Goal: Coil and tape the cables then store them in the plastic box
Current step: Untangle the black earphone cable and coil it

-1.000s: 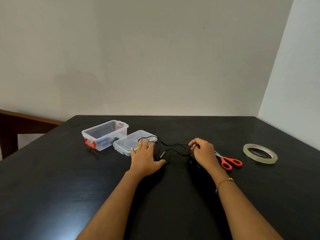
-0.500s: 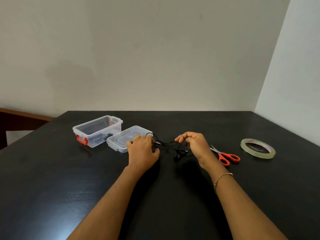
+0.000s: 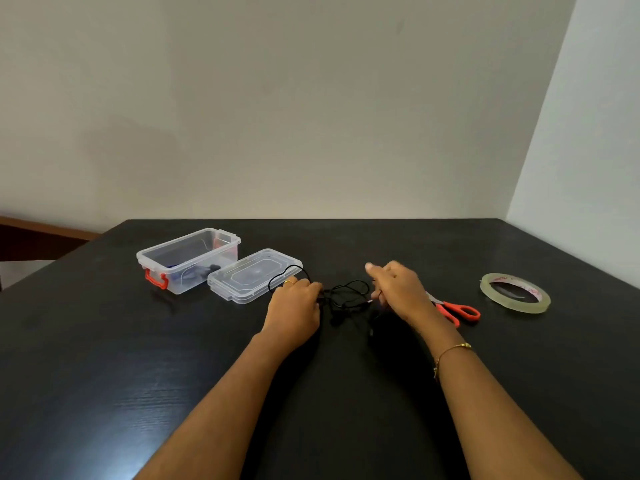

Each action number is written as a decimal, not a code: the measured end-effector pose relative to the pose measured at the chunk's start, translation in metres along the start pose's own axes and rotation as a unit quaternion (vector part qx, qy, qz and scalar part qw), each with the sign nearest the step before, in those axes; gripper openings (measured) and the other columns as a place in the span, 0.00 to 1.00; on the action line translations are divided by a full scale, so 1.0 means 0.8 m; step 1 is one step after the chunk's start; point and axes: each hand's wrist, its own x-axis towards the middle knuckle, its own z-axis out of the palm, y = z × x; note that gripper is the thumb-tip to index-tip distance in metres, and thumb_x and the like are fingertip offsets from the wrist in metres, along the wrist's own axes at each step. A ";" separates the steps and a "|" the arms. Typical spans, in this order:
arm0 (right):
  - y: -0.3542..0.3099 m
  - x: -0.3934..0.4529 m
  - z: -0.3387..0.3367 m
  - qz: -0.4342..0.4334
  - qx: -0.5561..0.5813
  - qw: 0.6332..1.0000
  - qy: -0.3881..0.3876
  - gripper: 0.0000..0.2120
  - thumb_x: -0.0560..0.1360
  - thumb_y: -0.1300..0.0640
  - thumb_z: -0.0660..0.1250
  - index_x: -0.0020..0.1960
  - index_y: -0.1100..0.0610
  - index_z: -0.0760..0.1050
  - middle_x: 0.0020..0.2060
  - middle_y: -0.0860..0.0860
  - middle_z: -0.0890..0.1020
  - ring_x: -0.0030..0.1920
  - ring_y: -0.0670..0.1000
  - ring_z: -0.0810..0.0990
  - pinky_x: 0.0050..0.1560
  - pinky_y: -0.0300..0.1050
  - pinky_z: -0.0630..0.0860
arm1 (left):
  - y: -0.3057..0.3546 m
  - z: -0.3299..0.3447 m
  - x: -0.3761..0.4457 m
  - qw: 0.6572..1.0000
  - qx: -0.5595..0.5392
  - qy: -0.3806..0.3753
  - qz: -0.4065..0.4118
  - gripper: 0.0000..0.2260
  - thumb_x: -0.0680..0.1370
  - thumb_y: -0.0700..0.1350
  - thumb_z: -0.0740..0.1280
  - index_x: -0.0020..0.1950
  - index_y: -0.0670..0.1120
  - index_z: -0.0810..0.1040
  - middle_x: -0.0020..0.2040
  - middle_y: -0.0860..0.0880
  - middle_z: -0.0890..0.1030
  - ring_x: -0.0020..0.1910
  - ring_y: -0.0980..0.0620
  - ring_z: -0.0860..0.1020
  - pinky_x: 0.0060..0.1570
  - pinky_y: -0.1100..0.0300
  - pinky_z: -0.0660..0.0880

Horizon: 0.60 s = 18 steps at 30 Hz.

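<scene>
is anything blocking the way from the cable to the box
Only the lid, lying flat on the table between the black cable and the open plastic box. It is low, so the cable can pass over it.

Black table (image 3: 104,358) bears box (image 3: 188,259), lid (image 3: 254,275), scissors (image 3: 457,311), tape (image 3: 515,293).

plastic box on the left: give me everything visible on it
The plastic box is a small rectangular tub of clear plastic with rounded corners and a lipped rim. It sits upright and open on the black table, far left of both hands, which do not touch it. A red latch hangs at its near end, and a second shows faintly at the far end. Dark items lie inside, too blurred to identify. Its clear lid lies flat right beside it, on the right; whether they touch cannot be told.
</scene>
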 end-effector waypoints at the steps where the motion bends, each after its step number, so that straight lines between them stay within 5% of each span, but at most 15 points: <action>1: 0.003 0.001 0.000 -0.038 -0.079 0.993 0.078 0.21 0.76 0.48 0.62 0.30 0.59 0.68 0.37 0.53 0.73 0.38 0.50 0.73 0.41 0.43 0.68 | 0.002 0.000 -0.001 1.000 0.002 0.001 -0.003 0.19 0.79 0.43 0.57 0.70 0.51 0.67 0.57 0.47 0.76 0.59 0.47 0.70 0.56 0.55 0.69; 3: 0.004 0.000 -0.001 -0.123 -0.183 0.966 0.137 0.19 0.73 0.46 0.67 0.30 0.57 0.68 0.43 0.51 0.71 0.45 0.48 0.70 0.45 0.41 0.67 | 0.004 0.000 -0.002 1.000 0.017 -0.009 0.004 0.20 0.79 0.44 0.56 0.70 0.56 0.66 0.56 0.48 0.73 0.59 0.48 0.68 0.54 0.54 0.67; 5: 0.002 -0.001 0.003 -0.154 -0.236 0.957 0.063 0.10 0.71 0.49 0.70 0.43 0.55 0.75 0.49 0.50 0.70 0.53 0.48 0.66 0.52 0.43 0.68 | 0.003 0.001 -0.001 0.999 0.026 -0.025 0.016 0.18 0.80 0.46 0.56 0.69 0.59 0.68 0.59 0.49 0.70 0.61 0.49 0.66 0.53 0.54 0.66; 8: 0.000 -0.001 0.016 -0.184 -0.322 0.928 -0.040 0.14 0.73 0.53 0.68 0.58 0.51 0.74 0.57 0.49 0.73 0.61 0.51 0.67 0.59 0.48 0.69 | 0.002 0.000 0.000 0.999 0.030 -0.026 0.030 0.17 0.80 0.46 0.58 0.67 0.59 0.70 0.63 0.51 0.68 0.64 0.49 0.65 0.55 0.53 0.65; 12: -0.005 -0.002 0.020 -0.155 -0.274 0.944 -0.099 0.10 0.73 0.63 0.66 0.53 0.55 0.78 0.54 0.52 0.76 0.55 0.50 0.74 0.55 0.43 0.73 | 0.005 -0.003 -0.001 0.998 0.047 -0.011 0.034 0.16 0.80 0.49 0.58 0.67 0.57 0.71 0.64 0.53 0.70 0.64 0.51 0.66 0.56 0.55 0.63; 18: -0.007 -0.007 0.018 -0.117 -0.122 0.979 -0.115 0.15 0.69 0.70 0.67 0.41 0.50 0.70 0.48 0.50 0.74 0.49 0.48 0.77 0.43 0.34 0.73 | 0.012 -0.002 0.000 0.995 0.026 0.019 0.096 0.14 0.77 0.52 0.63 0.61 0.53 0.77 0.61 0.54 0.74 0.63 0.51 0.67 0.59 0.55 0.61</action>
